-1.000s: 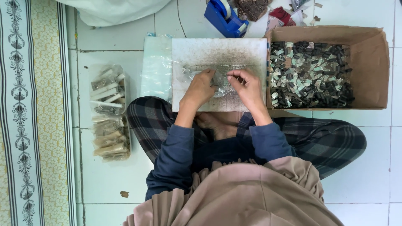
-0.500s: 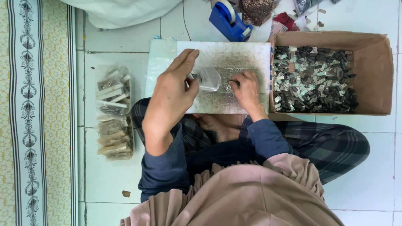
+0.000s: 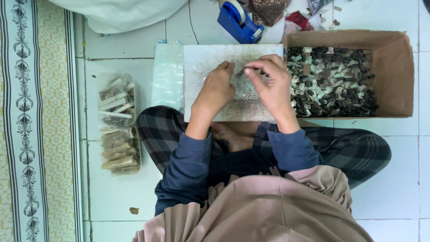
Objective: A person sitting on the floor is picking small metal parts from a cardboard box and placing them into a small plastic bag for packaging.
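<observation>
Seated cross-legged on white floor tiles [image 3: 112, 197], person works over a pale flat board [image 3: 210, 56] resting across the lap. Left hand [image 3: 217, 89] and right hand [image 3: 271, 85] meet at board centre, fingertips pinched together on a small clear plastic packet [image 3: 239, 79] (contents too small to tell). Both grips closed on it; packet lies just above the board surface, between the two hands.

Right of board, touching its edge: open cardboard box [image 3: 403, 76] filled with many small dark and pale-green pieces. Left of board: stack of clear plastic bags [image 3: 166, 74]. Further left on tiles: two filled clear packets [image 3: 117, 123] of pale sticks. Above board: blue tape dispenser [image 3: 239, 21]. Patterned mat [image 3: 31, 121] along far left.
</observation>
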